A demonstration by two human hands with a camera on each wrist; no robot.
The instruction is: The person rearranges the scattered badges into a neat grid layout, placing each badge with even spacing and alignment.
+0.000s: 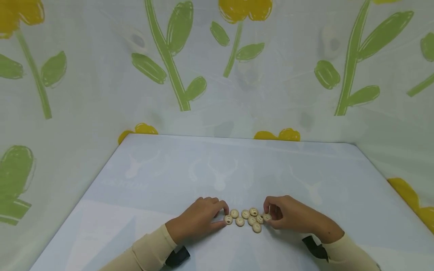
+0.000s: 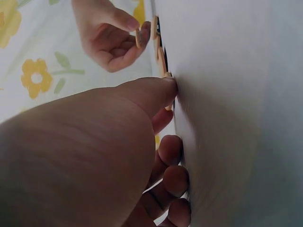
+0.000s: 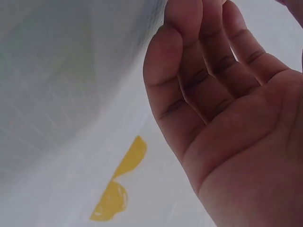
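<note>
Your left hand [image 1: 200, 218] was low at the white table [image 1: 135, 188], its thumb and forefinger bent toward each other with only a small gap between them. They pinched the leftmost disc [image 1: 228, 220], a small round pale piece with a dark face on it, which lay on the tabletop. The other fingers of that hand were curled, their tips at the table surface.

Your right hand [image 1: 293, 213] was nearly closed at its tips: thumb and forefinger gripped the raised disc [image 1: 267, 217] at the right end of the group. From the left wrist you could see that piece held on edge, above the tabletop, with the remaining fingers folded toward the palm.

Seven more discs [image 1: 240, 221] lay between your hands. Those nearer your left hand formed a loose zigzag; those nearer your right were bunched close together, one of them sitting nearest to you. Some showed faces with dark mouths.

Your sleeves [image 1: 149, 248] were cream, with a black band [image 1: 178, 257] below each wrist. Behind the table hung a pale cloth [image 1: 101, 75] printed with yellow flowers and green leaves.
</note>
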